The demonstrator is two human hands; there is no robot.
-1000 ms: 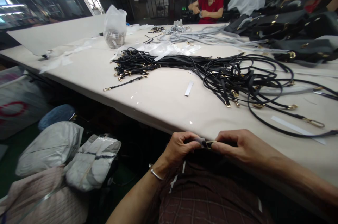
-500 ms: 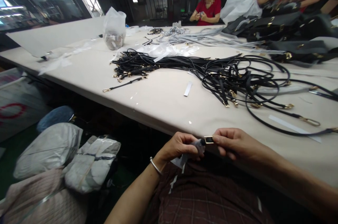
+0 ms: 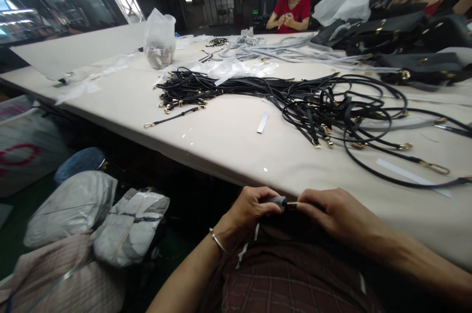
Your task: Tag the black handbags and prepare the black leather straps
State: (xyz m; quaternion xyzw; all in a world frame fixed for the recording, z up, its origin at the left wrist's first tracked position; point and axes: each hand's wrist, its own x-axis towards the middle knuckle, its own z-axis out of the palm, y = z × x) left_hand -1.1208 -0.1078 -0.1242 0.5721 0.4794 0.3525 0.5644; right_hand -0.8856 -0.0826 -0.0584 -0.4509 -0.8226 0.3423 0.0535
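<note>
My left hand (image 3: 252, 208) pinches a black strap end wrapped in greyish film (image 3: 278, 201) between thumb and fingers, just off the table's front edge. From the wrap's right end sticks a gold rectangular buckle (image 3: 292, 203), seen nearly edge-on. My right hand (image 3: 330, 210) grips that buckle's far side with thumb and forefinger closed. Both hands are low over my lap, close together. On the table beyond lies a pile of thin black straps (image 3: 250, 87) with gold clasps, its looped ends (image 3: 346, 116) spreading to the right.
The table (image 3: 221, 131) carries a white paper strip (image 3: 262, 122), a plastic bag (image 3: 159, 42) and black bags (image 3: 394, 32). A person in red (image 3: 293, 12) sits across; another stands at the far right, near white plastic (image 3: 344, 0). Wrapped bundles (image 3: 131, 227) lie lower left.
The buckle has turned from facing me to nearly edge-on, and my hands have dropped slightly. At the far right, the white plastic and the person by it have shifted.
</note>
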